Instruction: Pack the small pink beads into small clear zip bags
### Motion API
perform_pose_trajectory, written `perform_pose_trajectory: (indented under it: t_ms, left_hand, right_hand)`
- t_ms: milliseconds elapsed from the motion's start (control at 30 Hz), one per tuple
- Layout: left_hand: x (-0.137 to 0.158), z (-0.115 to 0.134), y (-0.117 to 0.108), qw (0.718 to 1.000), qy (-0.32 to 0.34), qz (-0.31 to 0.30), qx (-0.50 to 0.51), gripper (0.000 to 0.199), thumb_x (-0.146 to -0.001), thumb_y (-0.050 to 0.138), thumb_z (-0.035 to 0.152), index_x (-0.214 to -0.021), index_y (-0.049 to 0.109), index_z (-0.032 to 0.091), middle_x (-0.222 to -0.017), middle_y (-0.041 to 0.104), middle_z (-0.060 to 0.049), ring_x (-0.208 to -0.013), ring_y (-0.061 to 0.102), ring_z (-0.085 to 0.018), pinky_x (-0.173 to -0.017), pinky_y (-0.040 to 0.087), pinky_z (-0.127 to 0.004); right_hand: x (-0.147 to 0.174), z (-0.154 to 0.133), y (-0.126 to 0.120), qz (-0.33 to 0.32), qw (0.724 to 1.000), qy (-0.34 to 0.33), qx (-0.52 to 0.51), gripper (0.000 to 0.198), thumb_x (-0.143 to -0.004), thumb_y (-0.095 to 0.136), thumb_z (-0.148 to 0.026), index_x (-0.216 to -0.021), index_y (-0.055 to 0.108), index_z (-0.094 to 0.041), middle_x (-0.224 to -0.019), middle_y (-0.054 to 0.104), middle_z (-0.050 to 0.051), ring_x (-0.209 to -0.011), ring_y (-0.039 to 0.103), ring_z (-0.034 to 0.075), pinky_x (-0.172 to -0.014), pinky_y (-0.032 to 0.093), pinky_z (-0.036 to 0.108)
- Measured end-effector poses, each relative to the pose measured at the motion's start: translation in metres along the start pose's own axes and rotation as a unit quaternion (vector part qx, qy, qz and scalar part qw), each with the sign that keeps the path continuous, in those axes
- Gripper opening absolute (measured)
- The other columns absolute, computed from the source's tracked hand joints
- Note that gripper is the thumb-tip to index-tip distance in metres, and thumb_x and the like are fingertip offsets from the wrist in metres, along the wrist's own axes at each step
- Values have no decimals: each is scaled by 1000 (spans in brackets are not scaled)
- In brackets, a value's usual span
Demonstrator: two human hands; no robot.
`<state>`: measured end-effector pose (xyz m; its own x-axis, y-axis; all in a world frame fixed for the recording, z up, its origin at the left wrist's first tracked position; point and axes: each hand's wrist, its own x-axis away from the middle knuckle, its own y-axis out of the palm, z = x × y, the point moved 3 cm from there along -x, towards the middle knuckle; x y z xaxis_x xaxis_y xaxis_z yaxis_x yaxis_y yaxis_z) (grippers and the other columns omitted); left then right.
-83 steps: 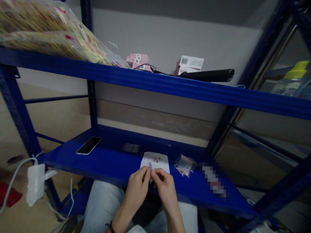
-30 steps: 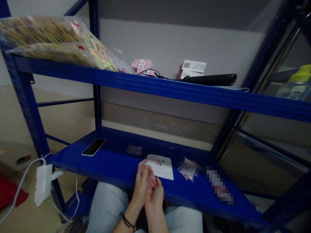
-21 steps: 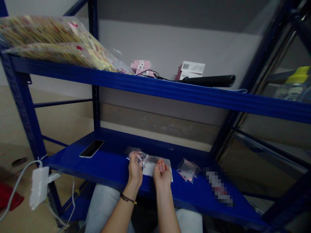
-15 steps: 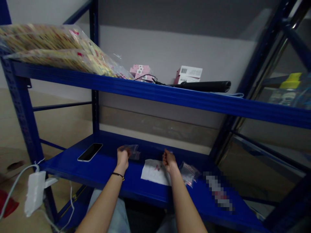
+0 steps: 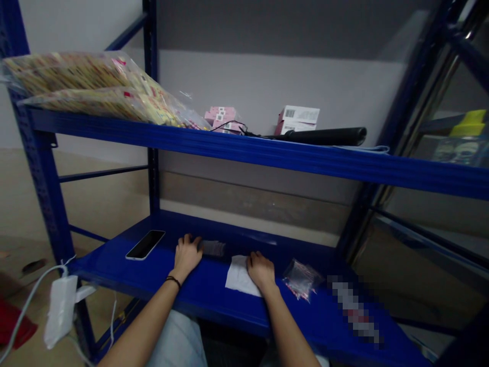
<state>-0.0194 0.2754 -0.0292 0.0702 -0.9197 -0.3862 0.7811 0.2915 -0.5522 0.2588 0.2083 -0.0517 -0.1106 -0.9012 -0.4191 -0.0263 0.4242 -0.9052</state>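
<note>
My left hand [image 5: 187, 256] lies on the blue shelf with its fingers apart, at the left end of a small stack of clear plastic bags [image 5: 214, 248]. It does not seem to hold them. My right hand [image 5: 261, 271] is over the right part of a white sheet of paper [image 5: 237, 275], fingers curled down onto it. Whatever is under those fingertips is hidden. Just to the right rests a pile of clear bags with small red pieces [image 5: 301, 280]. A faint clear bag [image 5: 260, 238] appears flat on the shelf behind my right hand.
A phone [image 5: 145, 245] lies on the left of the blue shelf [image 5: 214, 295]. A white power strip [image 5: 61, 311] hangs at its left front. The upper shelf carries large filled bags [image 5: 91, 76], pink-and-white boxes [image 5: 298, 120] and a black tube [image 5: 328, 136]. A blurred-out item [image 5: 355, 311] is at right.
My left hand has let go of the clear bags and come down flatter, slightly left. My right hand has lowered onto the paper, covering the small red pieces seen there before.
</note>
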Motion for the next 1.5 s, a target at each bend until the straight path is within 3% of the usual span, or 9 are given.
perform_pose_trajectory:
  t_ms: [167, 300, 500, 733, 900, 1000, 1100, 1200, 1500]
  left_hand:
    - [37, 30, 11, 983, 135, -24, -119, 28, -88, 54, 25, -110, 70, 21, -125, 55, -13, -116, 47, -33, -98, 40, -45]
    - [79, 59, 38, 970, 222, -61, -75, 26, -92, 50, 23, -108, 70, 22, -115, 58, -11, -113, 52, -29, -97, 44, -43]
    - [115, 84, 75, 947, 275, -155, -54, 33, -92, 53, 25, -123, 64, 24, -131, 57, -12, -124, 47, -30, -104, 39, -45]
    - [119, 82, 82, 933, 286, -191, -103, 31, -97, 47, 26, -123, 64, 23, -130, 60, -10, -123, 51, -28, -107, 35, -46]
    - [121, 81, 80, 934, 290, -184, -105, 30, -98, 46, 26, -123, 63, 24, -131, 60, -10, -124, 51, -27, -107, 34, -46]
    - [120, 80, 80, 933, 292, -182, -103, 31, -98, 45, 25, -123, 63, 22, -132, 60, -11, -125, 51, -27, -108, 34, -46]
    - [120, 80, 81, 934, 295, -177, -99, 32, -99, 44, 26, -124, 64, 21, -131, 61, -12, -125, 51, -28, -107, 35, -47]
    - [121, 80, 80, 938, 295, -161, -82, 32, -99, 44, 28, -124, 64, 21, -131, 61, -12, -124, 51, -29, -107, 36, -47]
    - [118, 80, 69, 966, 239, -95, 14, 26, -94, 49, 25, -109, 69, 20, -117, 66, -11, -112, 57, -30, -98, 44, -47]
  right_hand:
    - [1, 0, -1, 5, 1000, 2, -3, 28, -98, 39, -27, -98, 65, -17, -101, 66, 9, -77, 66, 17, -65, 40, 26]
    - [2, 0, -3, 9, 1000, 0, -16, 23, -96, 42, -25, -96, 64, -17, -100, 64, 7, -78, 64, 16, -66, 40, 25]
    - [4, 0, -11, 23, 999, 2, -44, 20, -96, 43, -22, -93, 63, -17, -97, 63, 6, -84, 60, 15, -70, 39, 23]
    - [0, 3, -16, 76, 987, 5, -145, 23, -93, 43, -19, -84, 64, -17, -88, 64, 5, -76, 60, 14, -71, 40, 22]
    - [-3, 75, -46, 72, 945, 80, -307, 30, -93, 37, -26, -96, 67, -19, -85, 70, 4, -75, 64, 17, -67, 43, 23]
    - [9, 141, -73, 40, 962, 144, -230, 29, -88, 43, -23, -103, 68, -19, -96, 73, 6, -86, 66, 19, -70, 43, 23]
    - [28, 182, -86, -56, 977, 159, -128, 27, -87, 47, -20, -99, 71, -19, -99, 73, 9, -91, 67, 21, -70, 41, 25]
    - [41, 188, -85, -104, 977, 151, -107, 24, -83, 55, -19, -97, 74, -21, -98, 74, 10, -90, 67, 22, -69, 41, 24]
    - [36, 182, -87, -116, 972, 139, -149, 28, -74, 51, -9, -90, 73, -17, -92, 74, 8, -86, 66, 20, -70, 41, 23]
